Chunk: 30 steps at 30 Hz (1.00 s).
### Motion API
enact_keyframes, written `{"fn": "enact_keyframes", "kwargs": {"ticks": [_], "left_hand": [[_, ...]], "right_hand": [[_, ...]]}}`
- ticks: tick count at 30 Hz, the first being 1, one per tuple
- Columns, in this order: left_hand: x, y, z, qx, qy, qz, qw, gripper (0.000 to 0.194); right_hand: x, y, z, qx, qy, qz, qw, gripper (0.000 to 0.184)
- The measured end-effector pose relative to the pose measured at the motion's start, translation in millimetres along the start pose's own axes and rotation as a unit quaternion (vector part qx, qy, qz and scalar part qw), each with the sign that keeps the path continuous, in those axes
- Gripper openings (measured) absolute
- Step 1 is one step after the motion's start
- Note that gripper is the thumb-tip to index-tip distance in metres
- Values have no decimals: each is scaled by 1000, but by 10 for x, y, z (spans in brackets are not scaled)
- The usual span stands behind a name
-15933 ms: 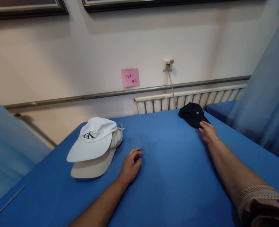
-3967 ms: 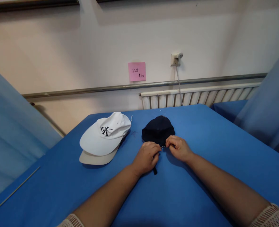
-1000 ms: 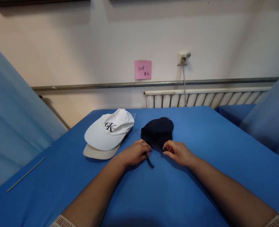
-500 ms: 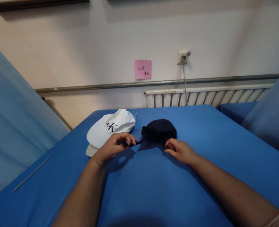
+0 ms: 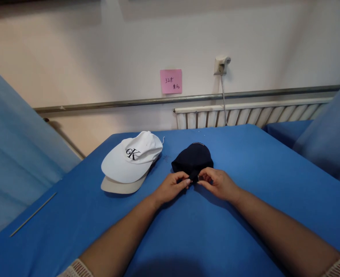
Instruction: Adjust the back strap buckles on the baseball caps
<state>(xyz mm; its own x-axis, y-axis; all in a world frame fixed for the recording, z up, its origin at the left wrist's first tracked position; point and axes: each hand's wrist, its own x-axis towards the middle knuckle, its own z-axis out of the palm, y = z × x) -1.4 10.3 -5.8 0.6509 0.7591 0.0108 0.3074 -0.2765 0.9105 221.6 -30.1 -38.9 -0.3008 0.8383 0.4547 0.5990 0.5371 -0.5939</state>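
A dark navy cap (image 5: 194, 157) rests on the blue-covered table with its back strap side toward me. My left hand (image 5: 174, 186) pinches one end of the cap's strap (image 5: 193, 176). Close beside it, my right hand (image 5: 217, 182) is closed on the other side, where a small metallic buckle shows between thumb and fingers. The two hands are almost touching at the back opening. To the left lies a white cap (image 5: 132, 157) with black letters, stacked over a beige cap (image 5: 125, 187) whose brim shows below.
A thin stick (image 5: 33, 214) lies on the table's left part. Blue curtains (image 5: 11, 154) hang at both sides. Behind the table are a radiator (image 5: 244, 115), a metal rail (image 5: 123, 103), a pink note (image 5: 171, 81) and a plugged-in socket (image 5: 221, 65).
My left hand has moved right with the strap end, from near the white cap to beside my right hand. The right hand stays nearly in place. The view has shifted slightly.
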Motion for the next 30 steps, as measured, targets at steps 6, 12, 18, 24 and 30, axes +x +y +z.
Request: {"fn": "enact_keyframes", "kwargs": {"ticks": [6,12,18,24,30], "left_hand": [[28,-93,2,-27,17,-25,999,37],[-4,-61,10,-14,24,-47,998,34],[-31,-64,-22,-20,14,-48,999,31],[-39,-45,-30,-54,-14,-56,997,32],[-37,-44,-14,-70,-27,-56,996,32]], "right_hand": [[-2,-10,-1,-25,25,-30,999,13],[-10,-85,-28,-61,4,-31,998,8],[-13,-20,-38,-54,-4,-18,998,12],[-16,-21,-44,-56,-9,-24,998,13],[-13,-63,-48,-51,-23,-33,998,10]]}}
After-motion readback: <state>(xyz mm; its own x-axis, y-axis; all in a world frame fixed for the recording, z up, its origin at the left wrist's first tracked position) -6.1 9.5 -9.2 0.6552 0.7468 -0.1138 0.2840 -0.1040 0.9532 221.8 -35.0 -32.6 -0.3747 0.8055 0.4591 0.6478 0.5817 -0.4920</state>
